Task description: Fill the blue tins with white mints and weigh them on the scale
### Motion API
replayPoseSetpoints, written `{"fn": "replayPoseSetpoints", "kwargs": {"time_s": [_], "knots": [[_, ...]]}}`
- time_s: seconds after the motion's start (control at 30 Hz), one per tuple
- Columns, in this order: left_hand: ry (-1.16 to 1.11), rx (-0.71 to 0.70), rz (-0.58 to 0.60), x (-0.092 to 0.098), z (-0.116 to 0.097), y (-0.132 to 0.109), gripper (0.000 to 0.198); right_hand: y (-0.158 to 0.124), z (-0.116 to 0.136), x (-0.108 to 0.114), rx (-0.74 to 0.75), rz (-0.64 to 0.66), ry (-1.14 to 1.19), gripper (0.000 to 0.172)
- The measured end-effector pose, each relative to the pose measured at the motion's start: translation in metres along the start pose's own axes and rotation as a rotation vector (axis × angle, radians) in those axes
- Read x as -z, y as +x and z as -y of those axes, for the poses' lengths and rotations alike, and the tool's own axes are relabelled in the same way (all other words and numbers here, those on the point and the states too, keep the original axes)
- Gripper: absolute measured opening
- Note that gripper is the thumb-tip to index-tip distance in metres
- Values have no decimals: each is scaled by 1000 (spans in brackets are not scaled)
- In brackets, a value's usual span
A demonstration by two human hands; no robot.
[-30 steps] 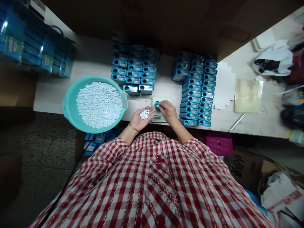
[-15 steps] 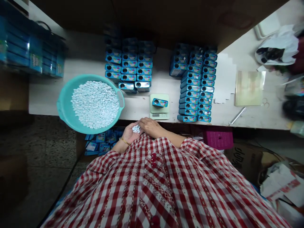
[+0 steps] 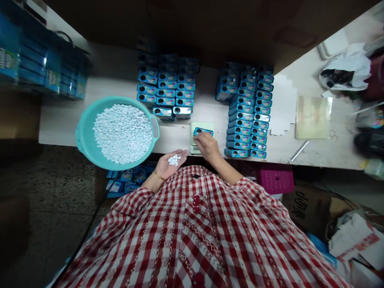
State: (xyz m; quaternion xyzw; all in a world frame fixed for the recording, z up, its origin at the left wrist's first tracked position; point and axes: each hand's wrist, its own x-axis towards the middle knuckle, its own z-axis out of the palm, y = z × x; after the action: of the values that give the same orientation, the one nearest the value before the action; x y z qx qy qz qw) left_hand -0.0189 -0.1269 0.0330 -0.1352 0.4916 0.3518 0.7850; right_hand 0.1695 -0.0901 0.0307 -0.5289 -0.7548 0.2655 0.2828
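Note:
My left hand (image 3: 169, 167) lies palm up at the table's front edge, fingers stretched out, cradling a small heap of white candies (image 3: 174, 160). Over the pale green kitchen scale (image 3: 193, 128), my right hand (image 3: 207, 145) has its fingertips pinched together at the near side of a blue tin (image 3: 207, 130). Whatever is between those fingertips is hidden. The tin rests on the scale and has a round dark hole at the left of its top. To the left stands a turquoise basin (image 3: 85, 136) with many more white candies in it.
Rows of blue tins (image 3: 166, 92) stand behind the scale, and more rows of tins (image 3: 240, 124) to its right. A metal tube (image 3: 299, 151) and a yellowish sheet (image 3: 313, 118) lie farther right. Larger blue packs (image 3: 45, 68) are stacked at far left. A magenta basket (image 3: 276, 180) sits below the edge.
My right hand has moved away from the left palm, forward and right, to the tin on the scale. My left hand has opened flat with the candies spread on it.

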Motion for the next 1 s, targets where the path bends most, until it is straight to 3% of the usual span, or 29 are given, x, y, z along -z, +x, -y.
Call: {"fn": "replayPoseSetpoints", "kwargs": {"time_s": [0.13, 0.3, 0.37, 0.53, 0.67, 0.83, 1.0], "knots": [[-4, -28, 7, -5, -4, -1, 25, 8, -25, 21, -81, -58, -23, 17], [-34, -67, -20, 1, -9, -3, 28, -7, -46, 49, -153, -260, -40, 22], [-63, -90, -44, 5, -11, -4, 28, -14, -55, 55, -179, -269, -59, 26], [-126, -135, -95, 9, -17, -5, 30, -16, -61, 45, -164, -7, -164, 54], [-150, -150, -84, 9, -21, -6, 28, -7, -51, 32, -197, 132, -234, 62], [-201, -181, -95, 21, -25, -8, 25, -1, -47, 29, -196, 187, -318, 62], [-251, -201, -126, 35, -29, -11, 25, 6, -45, 25, -167, 208, -381, 35]]}}
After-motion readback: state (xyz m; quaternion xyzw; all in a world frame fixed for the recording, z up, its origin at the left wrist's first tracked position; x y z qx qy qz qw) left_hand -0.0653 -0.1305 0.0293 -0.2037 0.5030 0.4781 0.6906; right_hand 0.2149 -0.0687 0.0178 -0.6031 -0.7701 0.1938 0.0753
